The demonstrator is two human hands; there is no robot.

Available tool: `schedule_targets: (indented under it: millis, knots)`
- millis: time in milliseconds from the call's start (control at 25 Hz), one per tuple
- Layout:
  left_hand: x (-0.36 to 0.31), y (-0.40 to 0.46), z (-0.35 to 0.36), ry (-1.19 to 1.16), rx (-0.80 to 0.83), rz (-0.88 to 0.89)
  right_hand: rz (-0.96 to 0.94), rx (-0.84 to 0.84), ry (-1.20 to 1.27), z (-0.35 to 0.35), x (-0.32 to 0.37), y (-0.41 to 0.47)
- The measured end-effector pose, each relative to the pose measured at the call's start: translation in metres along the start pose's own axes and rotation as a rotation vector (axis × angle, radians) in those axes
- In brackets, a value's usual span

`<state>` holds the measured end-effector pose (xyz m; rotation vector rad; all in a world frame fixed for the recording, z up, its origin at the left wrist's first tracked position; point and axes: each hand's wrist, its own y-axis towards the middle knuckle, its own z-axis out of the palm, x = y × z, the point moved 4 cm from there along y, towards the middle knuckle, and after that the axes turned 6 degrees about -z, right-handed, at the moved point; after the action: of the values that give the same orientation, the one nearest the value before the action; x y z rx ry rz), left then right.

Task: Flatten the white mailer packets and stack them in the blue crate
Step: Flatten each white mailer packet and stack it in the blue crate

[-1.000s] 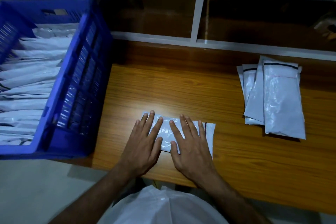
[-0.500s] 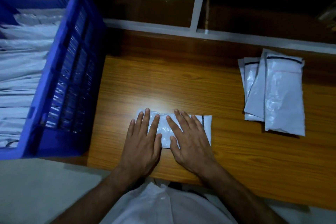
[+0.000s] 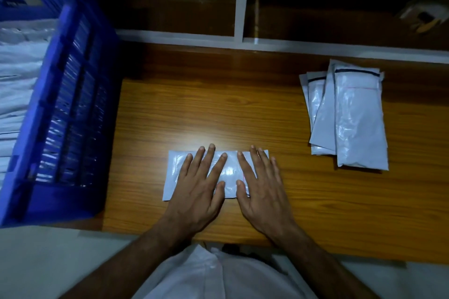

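A white mailer packet point(image 3: 229, 176) lies lengthwise on the wooden table point(image 3: 218, 114) near its front edge. My left hand point(image 3: 200, 187) presses flat on the packet's left half with straight, spread fingers. My right hand point(image 3: 261, 187) lies flat on its right half, covering that end. At the left stands the blue crate point(image 3: 68, 114), holding several white packets point(image 3: 17, 85) stacked on edge. A small pile of white mailer packets point(image 3: 349, 116) waits on the table at the right.
Behind the table runs a white-framed shelf point(image 3: 240, 2) with dark compartments. The crate overhangs the table's left end. Bare wood lies between the pressed packet and the pile on the right.
Both hands have slid slightly apart along the packet, so more of its left end shows. The view has shifted, moving the crate further left.
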<state>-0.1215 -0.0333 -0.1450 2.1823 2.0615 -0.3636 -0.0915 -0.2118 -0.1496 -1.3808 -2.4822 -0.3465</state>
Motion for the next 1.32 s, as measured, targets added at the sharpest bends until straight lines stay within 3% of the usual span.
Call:
schedule_targets:
  millis: [280, 440, 640, 960, 1320]
  knots:
    - [0.018, -0.011, -0.029, -0.144, 0.204, 0.061, -0.049, 0.009, 0.076, -0.006, -0.003, -0.001]
    - [0.04, -0.025, -0.033, 0.094, 0.132, 0.185, -0.22, 0.073, 0.035, -0.012, 0.007, -0.015]
    - [0.038, -0.018, -0.043, 0.145, 0.122, 0.186, -0.201, 0.06, -0.187, -0.008, 0.026, 0.008]
    - [0.043, 0.014, -0.142, 0.339, -0.136, 0.047, -0.303, -0.236, -0.204, -0.082, 0.058, 0.079]
    - [0.122, 0.003, -0.25, 0.471, -0.367, -0.135, -0.405, -0.298, -0.093, -0.118, 0.171, 0.163]
